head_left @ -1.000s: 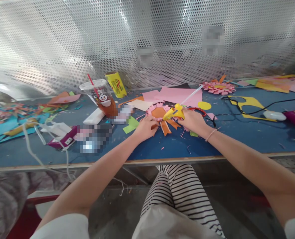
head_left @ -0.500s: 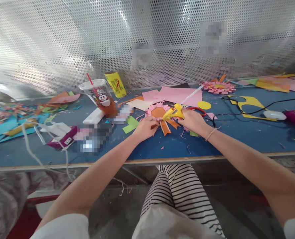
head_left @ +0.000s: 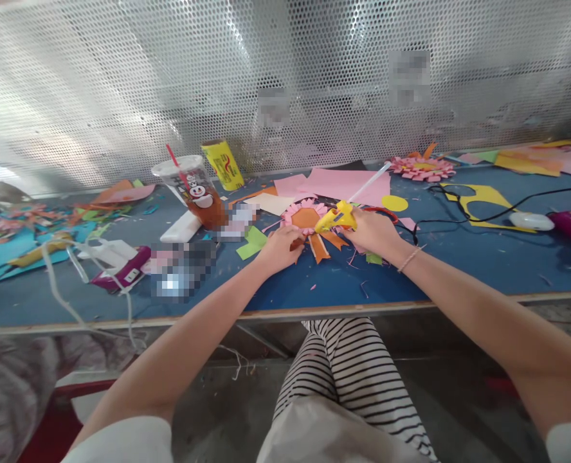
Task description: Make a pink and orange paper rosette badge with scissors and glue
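In my right hand is a yellow hot glue gun, gripped by its handle, with a clear glue stick poking out of its back end. Its nozzle points left at the lower edge of a paper flower with an orange centre and pink fringed petals. Orange paper strips hang from the flower's near side. My left hand is closed at the flower's lower left edge, fingertips pinching it. Red scissor handles show partly behind my right hand.
A cup of brown drink and a yellow can stand at the back left. Pink sheets and a finished-looking pink flower lie behind. A black cord runs right. White cords cross the left side.
Both hands stay nearly still at the flower, with the glue gun nozzle at its edge. The view has shifted very slightly.
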The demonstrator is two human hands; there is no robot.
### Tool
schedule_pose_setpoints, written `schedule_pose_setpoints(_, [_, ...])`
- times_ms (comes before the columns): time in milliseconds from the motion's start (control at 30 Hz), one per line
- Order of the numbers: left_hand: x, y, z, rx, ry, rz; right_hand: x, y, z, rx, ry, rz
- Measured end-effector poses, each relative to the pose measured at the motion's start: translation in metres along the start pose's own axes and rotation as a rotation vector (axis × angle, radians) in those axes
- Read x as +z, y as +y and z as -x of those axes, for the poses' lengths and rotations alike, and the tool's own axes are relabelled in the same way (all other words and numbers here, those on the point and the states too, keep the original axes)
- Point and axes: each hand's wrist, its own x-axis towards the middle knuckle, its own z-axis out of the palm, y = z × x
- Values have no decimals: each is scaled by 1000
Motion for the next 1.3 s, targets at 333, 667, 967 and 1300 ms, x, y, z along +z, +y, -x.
schedule_pose_setpoints(333, [0,2,1,21,-84,-75,0,4,-1,13,-5,7])
schedule_pose_setpoints(667, [-5,9,-1,10,-126,-145,-6,6,3,-5,44,-20])
schedule_pose_setpoints(967, [-4,14,-3,13,-130,-189,-5,13,0,17,66,-49])
schedule_pose_setpoints(1300, [-2,3,-3,-17,-50,-37,-7,16,1,55,61,-19])
